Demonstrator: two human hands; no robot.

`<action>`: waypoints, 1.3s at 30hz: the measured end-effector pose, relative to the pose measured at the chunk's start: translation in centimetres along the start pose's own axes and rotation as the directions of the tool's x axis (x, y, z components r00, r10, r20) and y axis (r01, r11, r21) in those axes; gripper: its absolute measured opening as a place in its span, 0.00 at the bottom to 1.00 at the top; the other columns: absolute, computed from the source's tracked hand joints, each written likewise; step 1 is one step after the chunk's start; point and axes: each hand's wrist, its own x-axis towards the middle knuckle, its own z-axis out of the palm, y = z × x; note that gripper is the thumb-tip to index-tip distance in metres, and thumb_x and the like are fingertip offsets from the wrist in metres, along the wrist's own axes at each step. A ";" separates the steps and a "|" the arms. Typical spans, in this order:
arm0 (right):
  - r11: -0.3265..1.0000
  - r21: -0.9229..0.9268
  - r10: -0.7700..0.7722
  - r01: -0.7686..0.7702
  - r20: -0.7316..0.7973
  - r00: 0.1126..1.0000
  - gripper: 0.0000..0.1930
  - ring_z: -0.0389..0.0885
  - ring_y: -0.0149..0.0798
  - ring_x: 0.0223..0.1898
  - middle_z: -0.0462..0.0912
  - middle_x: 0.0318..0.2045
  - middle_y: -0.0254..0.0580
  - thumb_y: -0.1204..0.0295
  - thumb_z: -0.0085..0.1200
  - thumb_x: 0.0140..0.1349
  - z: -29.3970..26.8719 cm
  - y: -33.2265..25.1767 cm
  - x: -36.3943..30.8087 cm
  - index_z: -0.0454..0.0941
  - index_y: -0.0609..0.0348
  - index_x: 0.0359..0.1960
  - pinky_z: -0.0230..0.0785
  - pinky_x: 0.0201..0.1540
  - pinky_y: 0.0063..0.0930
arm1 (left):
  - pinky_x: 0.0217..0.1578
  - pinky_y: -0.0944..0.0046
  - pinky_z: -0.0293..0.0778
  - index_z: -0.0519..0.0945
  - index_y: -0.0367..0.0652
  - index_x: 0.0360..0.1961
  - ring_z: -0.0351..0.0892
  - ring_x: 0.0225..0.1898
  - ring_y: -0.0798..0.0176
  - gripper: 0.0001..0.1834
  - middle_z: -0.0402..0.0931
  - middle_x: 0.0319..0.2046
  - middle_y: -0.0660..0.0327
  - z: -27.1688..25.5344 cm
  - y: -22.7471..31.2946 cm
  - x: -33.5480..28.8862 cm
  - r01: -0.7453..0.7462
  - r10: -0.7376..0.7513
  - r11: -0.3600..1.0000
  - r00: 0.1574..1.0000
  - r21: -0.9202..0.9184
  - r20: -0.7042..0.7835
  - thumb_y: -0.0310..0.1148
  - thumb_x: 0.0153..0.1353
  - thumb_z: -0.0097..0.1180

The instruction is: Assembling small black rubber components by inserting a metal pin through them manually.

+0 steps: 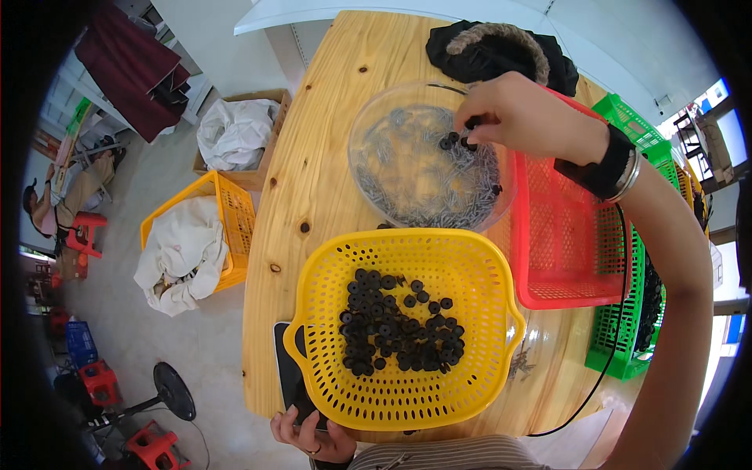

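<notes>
My right hand (517, 117) is over the right side of a round clear tub (362, 168), fingers pinched around small black round pieces (472, 122). More such pieces show just under the fingertips. Many thin grey metal screws (462, 192) lie in the tub. Nearer to me stands a yellow plastic basket (407, 244) with a pile of black discs (376, 313), some showing a centre hole. By the table's front edge, my left hand (317, 439) has its fingers curled at the near end of a flat dark device (291, 364), which lies partly beneath the basket.
A red basket (568, 235) stands right of the tub, beside green baskets (615, 337). A black cable (615, 345) runs down there. Black cloth with a furry trim (501, 51) lies at the far end. Left on the floor are a yellow crate (235, 227) and a fan (174, 392).
</notes>
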 end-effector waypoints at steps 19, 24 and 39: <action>0.934 -0.286 0.253 -0.215 0.106 0.962 0.11 0.75 0.48 0.38 0.75 0.28 0.50 0.67 0.55 0.49 1.4 0.2 0.3 0.75 0.62 0.29 0.67 0.40 0.38 | 0.45 0.52 0.57 0.72 0.48 0.30 0.60 0.44 0.53 0.04 0.66 0.41 0.57 -0.2 -0.2 -0.4 0.008 -0.008 1.000 0.995 -0.004 0.098 0.33 0.54 0.49; 0.905 -0.409 0.184 -0.115 0.135 0.974 0.10 0.76 0.49 0.36 0.77 0.28 0.51 0.67 0.56 0.49 2.5 1.5 0.3 0.76 0.62 0.28 0.69 0.39 0.39 | 0.49 0.49 0.56 0.72 0.46 0.36 0.57 0.49 0.53 0.07 0.63 0.44 0.56 -0.2 0.0 -0.1 0.015 -0.015 1.000 0.989 -0.001 0.146 0.34 0.58 0.48; 0.926 -0.369 0.118 -0.076 0.093 0.989 0.10 0.77 0.49 0.29 0.78 0.23 0.49 0.68 0.51 0.50 1.4 1.7 0.7 0.76 0.64 0.27 0.69 0.35 0.38 | 0.44 0.53 0.59 0.73 0.48 0.31 0.61 0.44 0.54 0.04 0.67 0.41 0.59 0.0 0.3 0.0 0.027 -0.025 0.999 0.995 -0.019 0.093 0.29 0.52 0.50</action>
